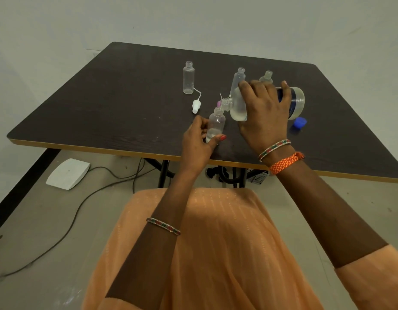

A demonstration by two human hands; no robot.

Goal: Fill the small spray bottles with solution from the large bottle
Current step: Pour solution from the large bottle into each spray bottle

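We see the right hand (pixel 264 113) wrapped over the large bottle (pixel 238 106), which it holds tipped nearly flat, neck pointing left, its mouth just above the open neck of a small spray bottle (pixel 214 125). The left hand (pixel 199 139) grips that small bottle between thumb and curled fingers, tilting it slightly toward the large one; a little clear liquid sits in its lower part. Both hands work close together above the near middle of the dark table (pixel 104 108).

We count four small bottles: the held one, one upright at the far left (pixel 188 77), and two behind the right hand (pixel 238 80) (pixel 266 77), partly hidden by it. One white spray cap (pixel 196 106) lies on the table, and a blue cap (pixel 299 124) rests right of the hand. A pink piece (pixel 219 103) by the large bottle's mouth is too hidden to identify. The large bottle's label is mostly covered.
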